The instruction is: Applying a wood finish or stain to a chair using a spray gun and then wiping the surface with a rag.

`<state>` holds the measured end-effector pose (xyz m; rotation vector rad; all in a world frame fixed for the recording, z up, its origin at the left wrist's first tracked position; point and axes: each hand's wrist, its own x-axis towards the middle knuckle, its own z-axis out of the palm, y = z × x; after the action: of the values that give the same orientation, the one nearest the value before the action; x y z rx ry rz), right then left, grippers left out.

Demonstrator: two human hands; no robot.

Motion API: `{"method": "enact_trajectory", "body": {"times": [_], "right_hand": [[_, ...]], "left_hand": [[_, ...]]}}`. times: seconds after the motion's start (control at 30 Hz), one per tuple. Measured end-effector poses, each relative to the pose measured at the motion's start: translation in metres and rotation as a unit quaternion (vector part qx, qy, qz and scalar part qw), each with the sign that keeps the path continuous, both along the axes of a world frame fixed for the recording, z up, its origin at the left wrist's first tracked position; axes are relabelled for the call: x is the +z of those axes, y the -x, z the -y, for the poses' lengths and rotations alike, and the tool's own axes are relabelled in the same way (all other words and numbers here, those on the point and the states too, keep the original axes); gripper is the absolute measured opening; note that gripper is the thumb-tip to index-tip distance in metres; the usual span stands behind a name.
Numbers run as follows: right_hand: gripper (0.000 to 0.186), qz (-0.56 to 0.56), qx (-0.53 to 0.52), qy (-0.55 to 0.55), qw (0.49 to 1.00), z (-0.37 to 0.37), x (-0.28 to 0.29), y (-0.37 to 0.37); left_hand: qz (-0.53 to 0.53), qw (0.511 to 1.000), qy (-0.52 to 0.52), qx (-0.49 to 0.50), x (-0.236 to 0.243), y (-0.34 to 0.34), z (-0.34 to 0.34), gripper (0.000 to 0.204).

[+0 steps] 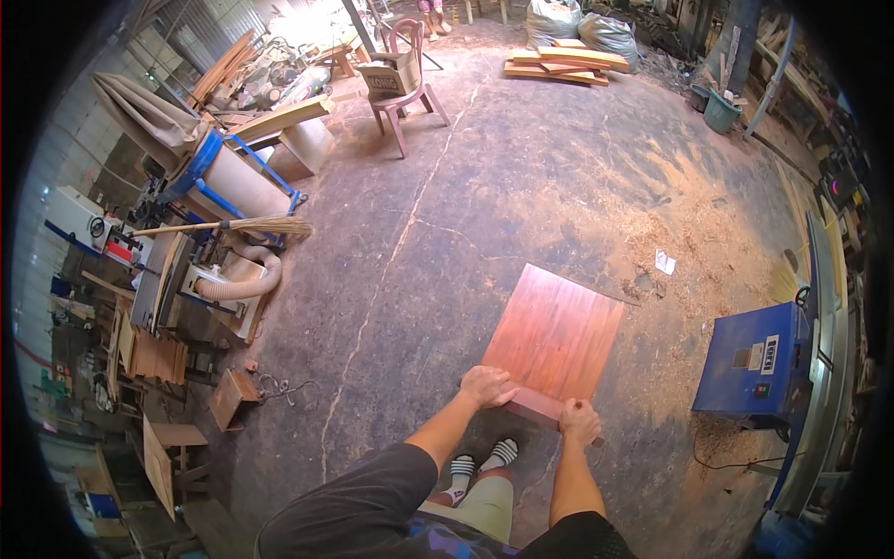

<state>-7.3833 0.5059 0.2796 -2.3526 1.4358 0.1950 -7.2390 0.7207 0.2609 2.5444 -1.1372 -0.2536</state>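
Reddish wooden panel [559, 335] | left fingers [501, 376], right fingers [575, 409] clasping near end | underside hidden

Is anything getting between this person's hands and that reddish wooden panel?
Nothing visible does. The bare left hand and right hand are already directly on the near corners of the wooden panel, one at each side.

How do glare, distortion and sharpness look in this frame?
Head view: bright glare washes out the area behind the chair; same view: black surround, straight edges bowing near the rim; same view: wooden panel, left hand and right hand look fairly sharp.
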Motion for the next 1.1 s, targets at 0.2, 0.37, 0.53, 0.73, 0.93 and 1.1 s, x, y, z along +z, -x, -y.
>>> {"method": "enact_trajectory", "body": {"times": [0.2, 0.37, 0.53, 0.73, 0.93, 1.1], "right_hand": [[0.037, 0.025, -0.003, 0.022, 0.999, -0.001, -0.004, 0.001], [0.037, 0.001, 0.003, -0.006, 1.000, 0.000, -0.001, -0.001], [0.037, -0.020, 0.001, -0.016, 1.000, -0.002, 0.000, -0.002], [0.038, -0.016, 0.004, -0.006, 1.000, -0.010, 0.004, -0.003], [0.036, -0.002, 0.025, 0.012, 1.000, -0.002, 0.002, 0.010], [0.043, -0.010, 0.057, -0.048, 0.997, 0.007, 0.018, 0.021]], "left_hand": [[0.029, 0.999, 0.020, -0.007, -0.005, -0.001, -0.001, 0.044], [0.021, 1.000, 0.012, -0.006, -0.004, -0.001, -0.002, 0.043], [0.006, 1.000, -0.004, -0.005, -0.002, 0.000, -0.004, 0.044], [-0.005, 1.000, 0.004, -0.028, 0.001, -0.008, -0.010, 0.041], [-0.053, 0.996, -0.078, 0.012, 0.003, 0.013, 0.002, 0.038], [0.012, 0.993, -0.031, 0.110, 0.010, 0.047, 0.003, 0.047]]}}
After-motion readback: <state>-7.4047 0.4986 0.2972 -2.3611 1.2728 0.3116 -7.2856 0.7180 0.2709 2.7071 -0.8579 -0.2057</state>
